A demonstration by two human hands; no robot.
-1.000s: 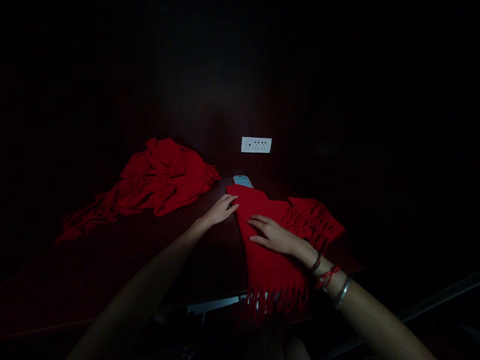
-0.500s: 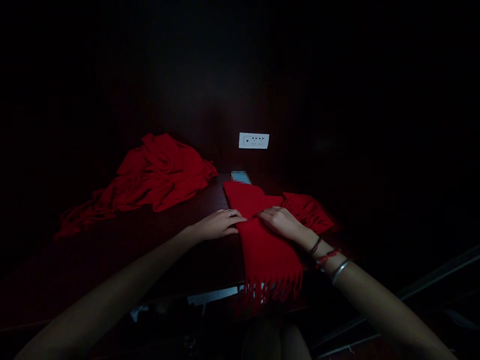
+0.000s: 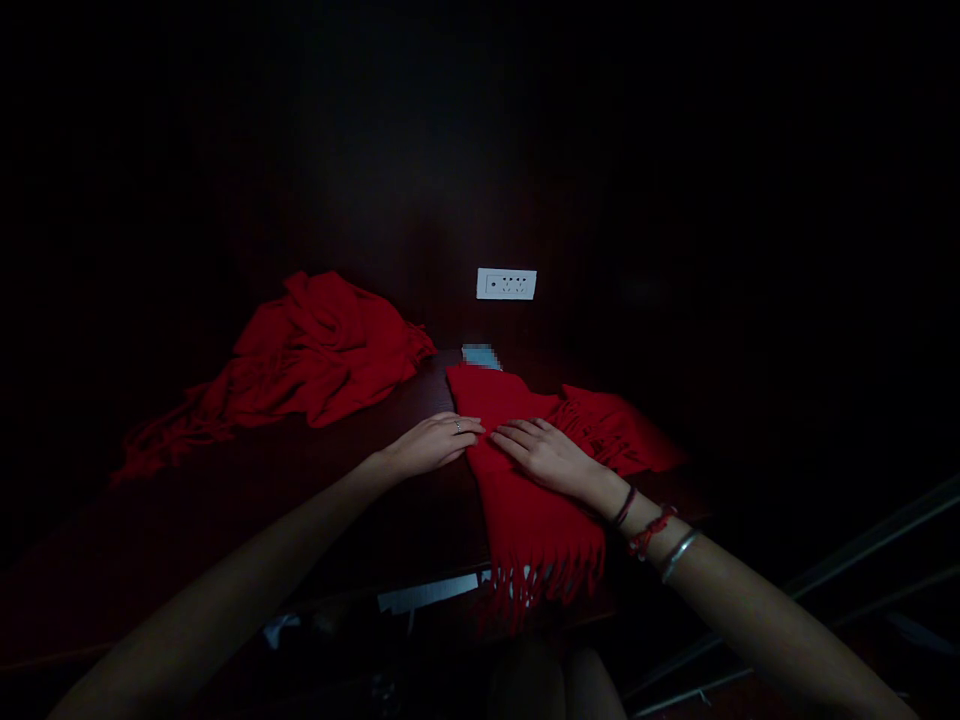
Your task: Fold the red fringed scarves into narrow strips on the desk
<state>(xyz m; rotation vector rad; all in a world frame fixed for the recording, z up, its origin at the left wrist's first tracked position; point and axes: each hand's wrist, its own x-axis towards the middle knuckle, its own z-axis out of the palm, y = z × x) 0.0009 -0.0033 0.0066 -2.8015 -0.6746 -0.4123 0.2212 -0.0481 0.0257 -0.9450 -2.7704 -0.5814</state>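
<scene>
A folded red scarf [image 3: 536, 505] lies on the dark table, its fringed end hanging over the front edge. My left hand [image 3: 435, 440] rests at the scarf's left edge, fingers stretched out with the tips on the cloth. Flat on top of the scarf lies my right hand [image 3: 546, 455], its fingers extended toward the left hand. Behind my right wrist, more red fringed cloth [image 3: 619, 425] spreads to the right; whether it belongs to the same scarf I cannot tell.
A crumpled heap of red fringed cloth [image 3: 322, 345] sits on the table [image 3: 360, 510] at the back left. A white wall socket [image 3: 507, 284] is behind, above a small blurred pale-blue item [image 3: 481, 356]. Pale objects [image 3: 427, 594] show below the front edge. The room is very dark.
My right hand has slid a little left over the scarf, and its fingers have straightened and flattened. The left hand has barely shifted. The red cloth on the right spreads slightly further right.
</scene>
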